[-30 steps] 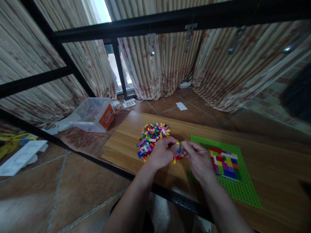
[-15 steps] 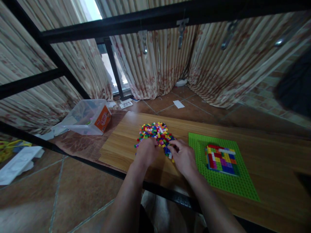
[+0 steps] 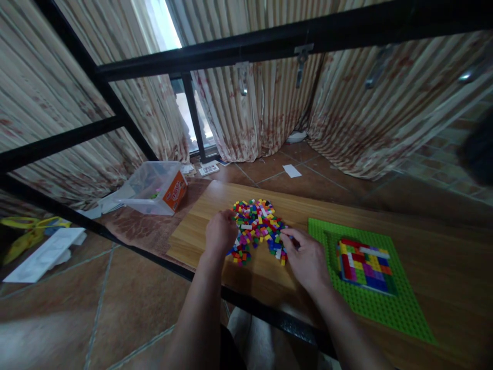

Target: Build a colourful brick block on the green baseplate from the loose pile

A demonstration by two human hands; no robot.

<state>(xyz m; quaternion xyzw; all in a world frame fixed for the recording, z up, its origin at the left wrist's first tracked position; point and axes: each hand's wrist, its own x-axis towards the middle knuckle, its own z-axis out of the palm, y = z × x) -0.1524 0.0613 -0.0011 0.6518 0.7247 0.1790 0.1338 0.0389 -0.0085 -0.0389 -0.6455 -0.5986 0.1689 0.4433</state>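
A heap of small toy bricks (image 3: 256, 221) in many colours lies on the wooden table. At the heap's left edge is my left hand (image 3: 221, 234), its fingers curled inward; whatever they hold is hidden. On the right side, my right hand (image 3: 307, 257) has thumb and forefinger pinched together over the bricks. What sits in that pinch is too small to make out. To the right of this hand lies a green baseplate (image 3: 400, 308), bearing a low square build of multicoloured bricks (image 3: 365, 267).
The wooden tabletop (image 3: 192, 226) has a black metal edge bar (image 3: 269, 308) along the near side. Beyond its left end stands a clear plastic bin (image 3: 154, 187) with an orange label. Black frame bars (image 3: 239, 49) cross above, before striped curtains (image 3: 254, 113).
My left hand has moved left from the middle of the heap to its edge, uncovering bricks. My right hand remains by the heap's right side. The whole view has shifted slightly.
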